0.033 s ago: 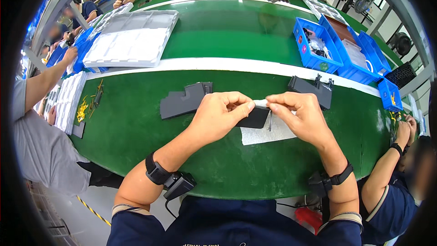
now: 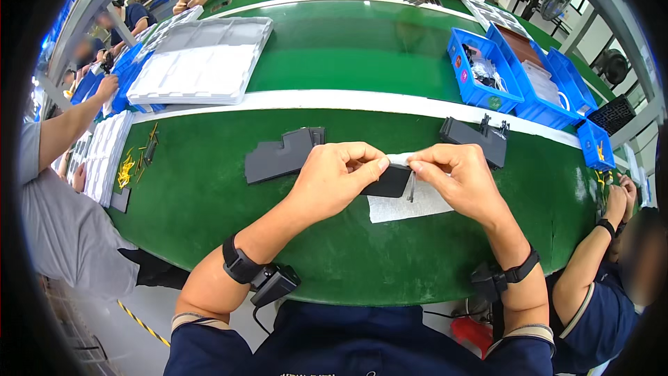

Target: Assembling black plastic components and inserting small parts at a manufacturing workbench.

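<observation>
Fingers of the left hand (image 2: pixel 332 175) and right hand (image 2: pixel 459 173) pinch a small white strip (image 2: pixel 399 158) beside a flat black rectangular panel (image 2: pixel 390 183).

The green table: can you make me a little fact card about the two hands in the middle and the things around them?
Left hand: fingertips closed at the black plate
Right hand: fingertips closed by the white scrap; exact grip partly hidden
Below the hands: white sheet on the green table
To the left: dark flat pieces, yellow bits, white trays
To the right: black parts, blue bin
</observation>
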Available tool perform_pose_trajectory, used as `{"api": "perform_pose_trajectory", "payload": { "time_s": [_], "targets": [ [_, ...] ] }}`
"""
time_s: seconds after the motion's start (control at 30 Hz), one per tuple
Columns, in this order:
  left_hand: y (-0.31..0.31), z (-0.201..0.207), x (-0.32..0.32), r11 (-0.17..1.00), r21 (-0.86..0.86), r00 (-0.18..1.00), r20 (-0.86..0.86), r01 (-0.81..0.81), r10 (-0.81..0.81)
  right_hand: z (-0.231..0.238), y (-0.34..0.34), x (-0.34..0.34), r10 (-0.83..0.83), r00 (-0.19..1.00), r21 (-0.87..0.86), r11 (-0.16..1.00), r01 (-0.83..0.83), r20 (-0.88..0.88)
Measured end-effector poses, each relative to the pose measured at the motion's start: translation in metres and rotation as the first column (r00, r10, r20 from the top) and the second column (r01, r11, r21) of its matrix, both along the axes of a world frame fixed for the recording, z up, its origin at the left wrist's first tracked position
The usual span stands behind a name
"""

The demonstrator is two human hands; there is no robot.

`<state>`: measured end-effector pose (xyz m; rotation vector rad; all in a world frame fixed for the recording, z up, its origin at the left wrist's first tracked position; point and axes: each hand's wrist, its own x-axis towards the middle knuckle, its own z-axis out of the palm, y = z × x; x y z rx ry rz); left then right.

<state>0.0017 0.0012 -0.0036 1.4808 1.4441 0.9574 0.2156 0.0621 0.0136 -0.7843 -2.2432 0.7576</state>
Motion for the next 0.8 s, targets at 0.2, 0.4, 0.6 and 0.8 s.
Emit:
{"api": "perform_pose_trajectory", "payload": {
  "time_s": [0.2,0.4,0.6,0.8],
  "targets": [
    [-0.009,0.0,0.0,0.987,0.16,0.999,-0.04,0.004,0.003,0.003,-0.009,-0.002,-0.031,0.998,-0.164,0.986,0.04,0.054],
    [-0.01,0.005,0.004,0.981,0.195,0.995,-0.097,-0.01,0.029,-0.004,-0.006,-0.006,0.078,0.996,0.214,0.973,-0.085,0.043],
    [-0.009,0.003,0.005,0.918,0.39,0.974,-0.224,0.068,0.023,-0.004,-0.01,-0.009,0.05,0.995,0.416,0.905,-0.083,0.088],
    [-0.012,0.005,0.009,0.956,0.292,0.988,-0.152,0.018,0.028,-0.01,-0.011,-0.013,0.069,0.997,0.143,0.988,-0.064,-0.026]
  ]
}}
